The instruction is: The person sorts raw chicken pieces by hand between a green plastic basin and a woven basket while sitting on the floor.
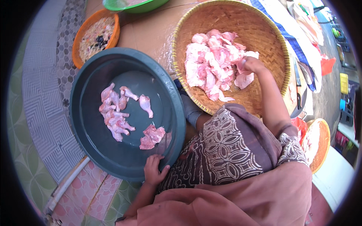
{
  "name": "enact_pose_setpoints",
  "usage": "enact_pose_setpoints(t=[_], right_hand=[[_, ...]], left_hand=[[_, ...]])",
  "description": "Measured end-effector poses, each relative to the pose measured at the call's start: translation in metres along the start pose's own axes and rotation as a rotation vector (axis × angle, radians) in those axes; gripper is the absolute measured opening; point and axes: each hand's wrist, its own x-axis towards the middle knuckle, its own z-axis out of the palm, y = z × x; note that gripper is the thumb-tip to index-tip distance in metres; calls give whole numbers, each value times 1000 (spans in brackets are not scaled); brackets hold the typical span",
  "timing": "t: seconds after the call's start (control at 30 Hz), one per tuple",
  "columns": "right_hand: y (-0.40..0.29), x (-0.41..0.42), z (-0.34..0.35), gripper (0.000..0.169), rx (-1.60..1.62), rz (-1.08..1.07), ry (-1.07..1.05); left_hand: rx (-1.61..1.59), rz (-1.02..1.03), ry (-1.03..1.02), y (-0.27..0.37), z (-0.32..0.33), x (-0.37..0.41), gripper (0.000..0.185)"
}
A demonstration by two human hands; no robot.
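Note:
My right hand [252,65] reaches into a round woven bamboo basket [263,31], its fingers closed on a piece of raw chicken at the right side of a pile of raw chicken pieces [212,62]. My left hand [155,169] rests over the near rim of a large dark green plastic basin [124,166], thumb apart from the fingers. Inside the basin, several raw chicken drumsticks [114,115] lie grouped at the left, one drumstick [145,106] lies apart, and a raw chicken piece [152,136] lies above my left hand.
An orange bowl [114,36] of chopped food and a green basin [135,8] stand beyond. Right of the basket, a knife [297,82] lies on a round board beside a white and blue sheet [294,42]. A smaller woven basket [325,141] with pale contents stands at far right.

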Motion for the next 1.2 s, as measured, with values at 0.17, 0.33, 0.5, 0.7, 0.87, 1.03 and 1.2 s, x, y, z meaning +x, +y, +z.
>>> enact_pose_setpoints(t=[0.17, 0.33, 0.5, 0.7, 0.87, 1.03, 1.2], right_hand=[[-50, -33, 5, 46, 143, -291, 132], [-103, -55, 58, 60, -571, -488, 248], [-110, -58, 75, 50, -649, -358, 213], [-94, -35, 75, 41, -319, -315, 239], [-39, 4, 76, 43, 117, -363, 234], [-56, -16, 75, 38, -52, -365, 280], [-19, -5, 86, 39, 212, -491, 310]], left_hand=[[27, -30, -11, -10, -2, -5, 40], [6, -59, -20, -8, -6, -2, 40], [-15, -63, -4, -11, -4, -7, 40], [2, -99, -15, -7, -3, -10, 39], [-139, -205, -135, -22, -7, 3, 35], [81, -170, -260, -55, -17, 76, 29], [401, -280, -242, -105, 12, 142, 45]])
